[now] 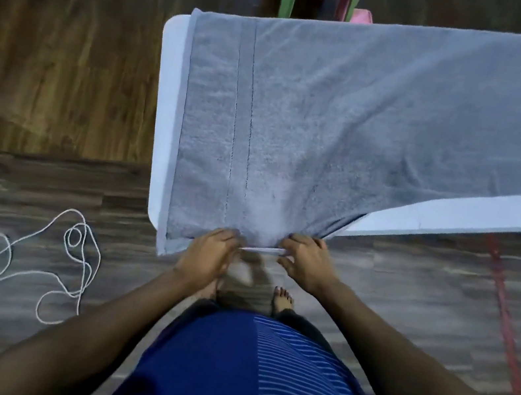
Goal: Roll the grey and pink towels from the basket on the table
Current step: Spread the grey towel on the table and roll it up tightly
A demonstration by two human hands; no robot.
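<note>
1. Blue striped shirt was seen lowest, with both forearms stretched forward.
2. The near edge of the large grey terry towel was gripped by the left hand and the right hand, fingers curled.
3. The towel was spread flat over the white rectangular table.

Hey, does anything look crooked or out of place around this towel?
The grey towel lies askew on the white table: its near edge bunches toward the left hand and right hand gripping it, baring a wedge of table on the right, and its near left corner overhangs. A white cord sprawls on the floor.
</note>
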